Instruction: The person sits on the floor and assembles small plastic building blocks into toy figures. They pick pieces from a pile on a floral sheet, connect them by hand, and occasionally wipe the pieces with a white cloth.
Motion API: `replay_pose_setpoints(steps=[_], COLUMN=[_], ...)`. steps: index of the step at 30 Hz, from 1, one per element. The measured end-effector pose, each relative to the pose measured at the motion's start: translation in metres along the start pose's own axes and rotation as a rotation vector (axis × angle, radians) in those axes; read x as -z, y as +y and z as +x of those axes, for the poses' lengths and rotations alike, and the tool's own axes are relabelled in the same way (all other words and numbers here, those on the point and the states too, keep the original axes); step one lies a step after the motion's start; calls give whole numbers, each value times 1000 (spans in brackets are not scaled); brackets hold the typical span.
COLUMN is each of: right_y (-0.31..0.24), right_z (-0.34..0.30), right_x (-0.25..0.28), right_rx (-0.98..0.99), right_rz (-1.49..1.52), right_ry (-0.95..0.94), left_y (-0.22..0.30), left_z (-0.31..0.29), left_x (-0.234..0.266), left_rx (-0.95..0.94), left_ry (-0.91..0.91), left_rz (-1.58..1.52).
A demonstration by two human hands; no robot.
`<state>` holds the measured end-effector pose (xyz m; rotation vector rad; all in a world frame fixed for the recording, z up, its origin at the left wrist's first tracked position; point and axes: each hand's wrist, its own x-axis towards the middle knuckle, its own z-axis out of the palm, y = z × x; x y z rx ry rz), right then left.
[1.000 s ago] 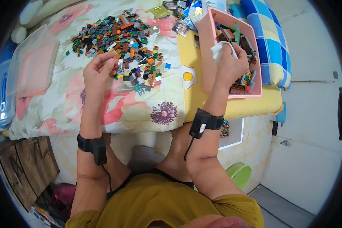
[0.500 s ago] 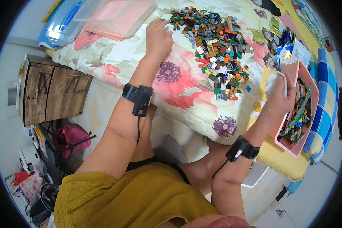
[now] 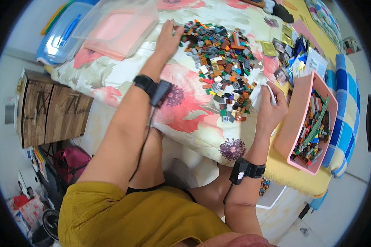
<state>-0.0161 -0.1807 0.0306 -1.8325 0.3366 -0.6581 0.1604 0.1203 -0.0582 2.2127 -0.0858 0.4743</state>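
A heap of small multicoloured toy bricks (image 3: 222, 53) spreads over the flowered sheet ahead of me. At its far left edge my left hand (image 3: 167, 41) rests with fingers stretched out and apart, close beside the outermost bricks; nothing shows in its grasp. My right hand (image 3: 272, 108) is at the heap's near right side, closed on a thin white piece (image 3: 256, 94) that resembles folded card or paper; its exact kind is unclear. To the right of that hand stands a pink bin (image 3: 285, 142) holding longer assembled brick pieces (image 3: 316, 123).
A clear plastic box (image 3: 142, 26) and a blue-handled lid (image 3: 64, 39) sit at the far left. Foil packets and cards (image 3: 292, 59) lie at the right, before a rolled blue checked cloth (image 3: 347, 107). Below the bed's edge is a white tray (image 3: 272, 201) containing bricks.
My right hand has moved left with the white piece, from beside the pink bin to the heap's edge. My left hand stays by the heap, its fingers now straighter. The whole view has shifted slightly.
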Motion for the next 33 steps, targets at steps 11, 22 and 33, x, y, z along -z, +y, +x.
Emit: replay_pose_setpoints(steps=[11, 22, 33], right_y=[53, 62, 77], right_z=[45, 163, 144], right_x=[3, -103, -157], right_rx=[-241, 35, 103], right_rz=[331, 213, 64], right_ry=[33, -367, -790], left_y=[10, -8, 14], left_z=[57, 80, 73], left_x=[-47, -61, -78], left_rx=[-179, -208, -290], left_ry=[-281, -364, -669], left_rz=[-238, -351, -301])
